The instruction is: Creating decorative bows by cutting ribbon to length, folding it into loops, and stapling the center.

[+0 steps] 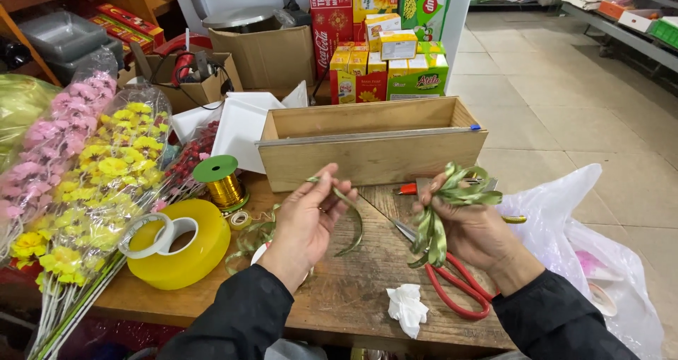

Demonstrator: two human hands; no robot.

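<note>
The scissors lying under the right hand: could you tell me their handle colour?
Red, on the scissors, in the head view.

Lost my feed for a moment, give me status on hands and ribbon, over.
Left hand pinching green ribbon strand. Right hand gripping looped ribbon bow. Red-handled scissors on table under right hand.

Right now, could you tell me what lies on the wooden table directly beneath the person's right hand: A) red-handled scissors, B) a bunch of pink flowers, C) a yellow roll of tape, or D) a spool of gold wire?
A: the red-handled scissors lie on the wooden table under the right hand, which holds a looped green ribbon bow.
</note>
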